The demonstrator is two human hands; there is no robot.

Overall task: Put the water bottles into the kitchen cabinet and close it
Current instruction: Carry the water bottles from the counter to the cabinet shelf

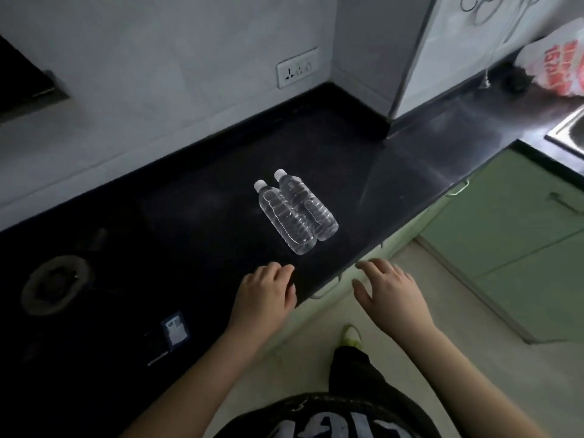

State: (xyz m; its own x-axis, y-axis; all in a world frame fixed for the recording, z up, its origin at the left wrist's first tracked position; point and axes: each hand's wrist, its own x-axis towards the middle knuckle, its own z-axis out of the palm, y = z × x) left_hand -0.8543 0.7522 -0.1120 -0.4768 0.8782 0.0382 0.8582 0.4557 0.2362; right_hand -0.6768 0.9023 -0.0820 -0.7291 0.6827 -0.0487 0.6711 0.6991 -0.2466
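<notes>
Two clear water bottles with white caps stand side by side on the black counter: the nearer bottle on the left and the farther bottle touching it on the right. My left hand hovers over the counter just short of the bottles, fingers loosely curled, holding nothing. My right hand is beyond the counter's front edge, fingers spread, empty. Green kitchen cabinet doors with metal handles sit below the counter at the right, shut as far as I can see.
A stove burner lies on the counter at the left, with a small dark packet near the front edge. A wall socket is behind. At the far right are a steel sink and a white printed bag.
</notes>
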